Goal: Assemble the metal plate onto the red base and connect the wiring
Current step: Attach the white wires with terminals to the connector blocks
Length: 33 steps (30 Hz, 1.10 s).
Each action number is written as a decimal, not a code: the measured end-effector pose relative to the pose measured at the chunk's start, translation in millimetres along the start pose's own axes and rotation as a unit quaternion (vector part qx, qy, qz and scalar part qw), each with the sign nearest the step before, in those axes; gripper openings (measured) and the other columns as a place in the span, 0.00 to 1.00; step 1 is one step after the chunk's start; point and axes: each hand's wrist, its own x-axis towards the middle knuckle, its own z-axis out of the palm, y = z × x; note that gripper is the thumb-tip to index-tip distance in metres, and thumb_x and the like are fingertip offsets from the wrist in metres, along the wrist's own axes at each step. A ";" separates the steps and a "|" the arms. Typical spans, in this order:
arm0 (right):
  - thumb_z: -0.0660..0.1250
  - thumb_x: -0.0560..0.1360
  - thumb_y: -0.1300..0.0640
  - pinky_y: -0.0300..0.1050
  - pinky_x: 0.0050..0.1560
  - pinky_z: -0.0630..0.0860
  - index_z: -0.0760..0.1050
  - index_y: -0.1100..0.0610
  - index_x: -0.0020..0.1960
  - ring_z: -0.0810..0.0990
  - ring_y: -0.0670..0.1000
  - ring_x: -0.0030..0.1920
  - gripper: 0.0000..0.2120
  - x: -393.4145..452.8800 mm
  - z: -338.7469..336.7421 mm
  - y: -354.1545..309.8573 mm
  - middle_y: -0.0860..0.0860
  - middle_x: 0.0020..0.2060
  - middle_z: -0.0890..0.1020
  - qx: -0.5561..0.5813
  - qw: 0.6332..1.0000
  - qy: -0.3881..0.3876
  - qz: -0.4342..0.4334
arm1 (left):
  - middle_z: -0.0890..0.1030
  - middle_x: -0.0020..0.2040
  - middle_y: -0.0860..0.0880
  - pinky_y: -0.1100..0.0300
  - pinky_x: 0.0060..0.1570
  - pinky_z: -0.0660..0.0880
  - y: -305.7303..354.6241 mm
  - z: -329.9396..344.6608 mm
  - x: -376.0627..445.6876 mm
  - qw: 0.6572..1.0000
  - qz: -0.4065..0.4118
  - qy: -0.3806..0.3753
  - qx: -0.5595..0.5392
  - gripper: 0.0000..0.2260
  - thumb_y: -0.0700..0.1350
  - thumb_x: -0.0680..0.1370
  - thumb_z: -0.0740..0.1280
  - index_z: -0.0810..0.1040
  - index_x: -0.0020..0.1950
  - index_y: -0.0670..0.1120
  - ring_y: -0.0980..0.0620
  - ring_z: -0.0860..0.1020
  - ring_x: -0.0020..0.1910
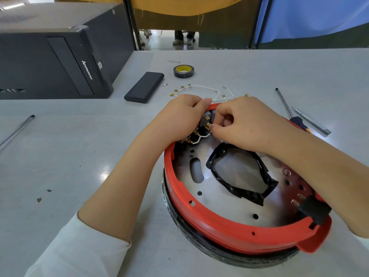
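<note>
Sleeved in white, a person's arms are reaching over a grey worktop (pixel 60 156), where the red base (pixel 219 222) is sitting near the front edge with the metal plate (pixel 225 200) lying inside it. At the base's far rim, the left hand (pixel 179 116) is curling around grey terminal blocks (pixel 207 116) while the right hand (pixel 245 124) is pinching a brass connector (pixel 208 126) on white wiring (pixel 199 89). Far left, a black computer tower (pixel 50 56) is reading "lenovo". Yellow and blue curtains are hanging behind.
</note>
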 end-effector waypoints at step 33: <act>0.62 0.72 0.52 0.43 0.37 0.73 0.78 0.52 0.38 0.77 0.50 0.36 0.08 -6.9 9.6 -15.4 0.48 0.34 0.80 -0.072 0.994 0.072 0.046 | 0.65 0.16 0.57 0.64 0.21 0.59 0.4 -0.9 -1.0 1.000 -0.012 0.005 0.021 0.23 0.54 0.83 0.57 0.63 0.29 0.49 0.58 0.64 0.19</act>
